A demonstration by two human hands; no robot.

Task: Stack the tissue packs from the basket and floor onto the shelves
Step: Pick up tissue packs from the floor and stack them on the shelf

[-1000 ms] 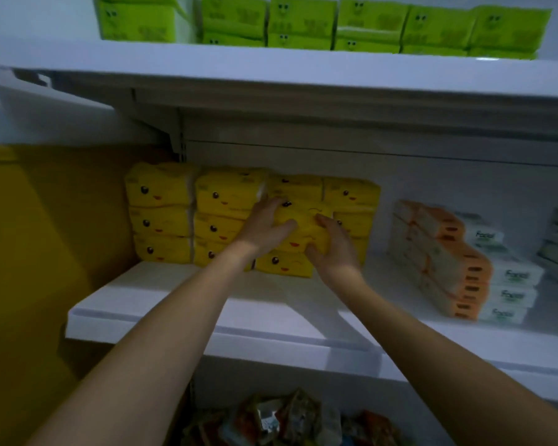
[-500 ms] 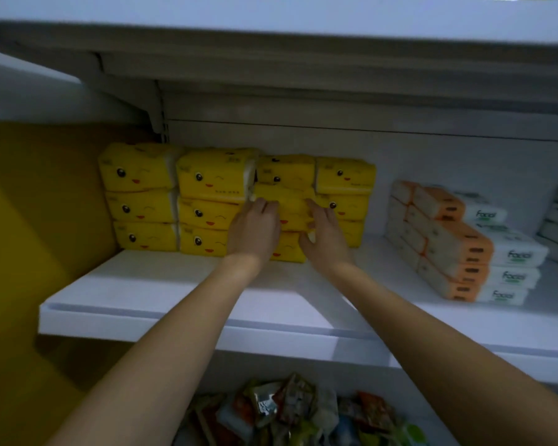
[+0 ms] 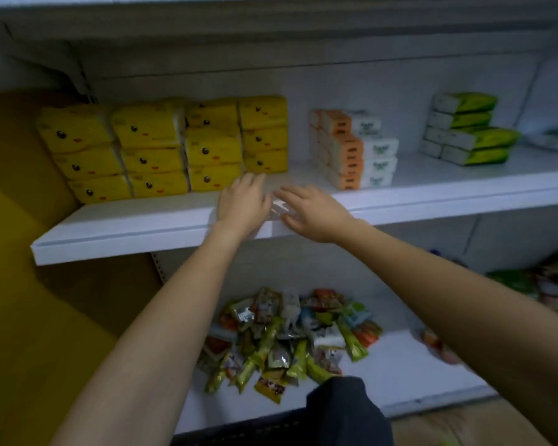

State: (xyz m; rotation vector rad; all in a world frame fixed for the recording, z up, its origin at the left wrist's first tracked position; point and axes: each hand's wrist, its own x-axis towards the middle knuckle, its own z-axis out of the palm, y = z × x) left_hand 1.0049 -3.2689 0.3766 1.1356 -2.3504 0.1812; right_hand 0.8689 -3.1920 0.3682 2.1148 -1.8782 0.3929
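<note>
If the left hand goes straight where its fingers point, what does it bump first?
Most likely the lowest yellow tissue pack of the right-hand yellow stack: the left hand points its open fingers at it along the shelf. Depth is unclear.

place: I see a shop | white shelf [image 3: 126,226] | stacked yellow tissue packs [image 3: 149,149] | loose snack packets [image 3: 287,336] below

Twelve yellow tissue packs [image 3: 213,149] show, in four stacks of three.
</note>
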